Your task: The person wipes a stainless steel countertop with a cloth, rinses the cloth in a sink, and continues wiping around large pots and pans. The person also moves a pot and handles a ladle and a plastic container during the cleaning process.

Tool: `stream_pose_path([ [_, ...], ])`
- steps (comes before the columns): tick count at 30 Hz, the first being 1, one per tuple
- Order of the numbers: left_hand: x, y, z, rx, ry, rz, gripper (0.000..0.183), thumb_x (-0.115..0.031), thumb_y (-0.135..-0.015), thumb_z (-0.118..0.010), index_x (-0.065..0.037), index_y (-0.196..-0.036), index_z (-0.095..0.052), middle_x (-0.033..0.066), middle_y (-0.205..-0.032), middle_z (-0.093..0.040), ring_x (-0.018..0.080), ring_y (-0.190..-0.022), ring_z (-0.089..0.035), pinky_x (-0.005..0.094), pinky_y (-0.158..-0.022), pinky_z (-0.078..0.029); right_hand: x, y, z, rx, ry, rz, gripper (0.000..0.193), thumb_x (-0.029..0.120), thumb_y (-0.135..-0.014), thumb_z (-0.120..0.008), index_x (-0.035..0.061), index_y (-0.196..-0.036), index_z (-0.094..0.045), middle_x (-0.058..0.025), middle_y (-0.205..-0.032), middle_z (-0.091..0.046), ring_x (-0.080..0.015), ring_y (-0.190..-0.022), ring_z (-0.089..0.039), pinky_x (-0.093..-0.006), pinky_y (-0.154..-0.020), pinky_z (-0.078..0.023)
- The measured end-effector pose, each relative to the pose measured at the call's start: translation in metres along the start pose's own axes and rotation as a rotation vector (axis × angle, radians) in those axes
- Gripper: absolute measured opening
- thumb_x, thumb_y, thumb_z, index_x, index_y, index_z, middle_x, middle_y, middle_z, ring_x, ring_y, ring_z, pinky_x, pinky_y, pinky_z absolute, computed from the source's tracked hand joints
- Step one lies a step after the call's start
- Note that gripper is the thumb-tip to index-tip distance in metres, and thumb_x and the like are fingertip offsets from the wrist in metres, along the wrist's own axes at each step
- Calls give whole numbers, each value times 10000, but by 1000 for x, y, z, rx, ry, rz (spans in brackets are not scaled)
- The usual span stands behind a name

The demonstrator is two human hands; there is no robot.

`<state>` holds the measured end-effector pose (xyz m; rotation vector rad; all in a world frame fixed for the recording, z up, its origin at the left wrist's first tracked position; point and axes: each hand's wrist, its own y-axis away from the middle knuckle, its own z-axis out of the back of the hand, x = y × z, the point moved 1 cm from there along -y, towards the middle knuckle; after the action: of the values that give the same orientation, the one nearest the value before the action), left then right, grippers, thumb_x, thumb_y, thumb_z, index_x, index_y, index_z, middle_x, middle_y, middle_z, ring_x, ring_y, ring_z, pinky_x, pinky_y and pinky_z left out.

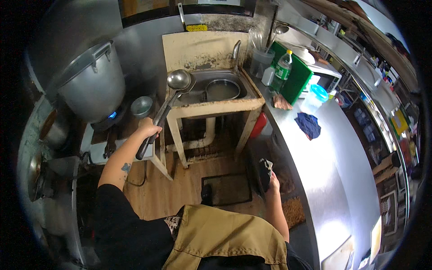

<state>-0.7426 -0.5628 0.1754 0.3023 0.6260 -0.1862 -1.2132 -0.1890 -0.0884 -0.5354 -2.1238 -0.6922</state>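
My left hand [148,127] is closed round the black handles of two ladles. One metal ladle [179,79] shows its round bowl in front; the second bowl is partly hidden behind it. Both bowls are over the left rim of the sink [191,100]. Low on the right, beside the steel counter, my right hand [273,182] grips a black object [261,175] seen nearly edge-on, with a pale, crumpled-looking piece at its top. I cannot make out its kind. A round metal pan [222,90] sits in the sink under the tap [236,50].
A large lidless-looking pot [92,81] stands over a blue flame [112,115] at left. Near it is a small metal bowl [142,106]. The steel counter [324,166] holds a dark blue cloth [308,125], a plastic bottle [282,72], a blue-lidded tub [315,99] and a green board [297,78].
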Motion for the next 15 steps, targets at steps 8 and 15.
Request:
stream_pose_path([
  [8, -52, -173, 14, 133, -545, 63, 218, -131, -730, -709, 85, -731, -676, 194, -757, -697, 285, -672, -701, 387, -666, -552, 72, -112, -159, 42, -69, -98, 434, 350, -957, -496, 52, -1272, -530, -117, -1088, -647, -240, -883, -650, -373, -779, -540],
  [15, -93, -267, 0, 307, -833, 178, 204, -80, -721, -685, 88, -838, -688, 266, -882, -675, 355, -888, -681, 424, -727, -547, 113, -275, -230, 141, 98, 69, 87, 142, -941, -597, 76, -997, -586, 24, -844, -583, -66, -694, -537, -206, -579, -419],
])
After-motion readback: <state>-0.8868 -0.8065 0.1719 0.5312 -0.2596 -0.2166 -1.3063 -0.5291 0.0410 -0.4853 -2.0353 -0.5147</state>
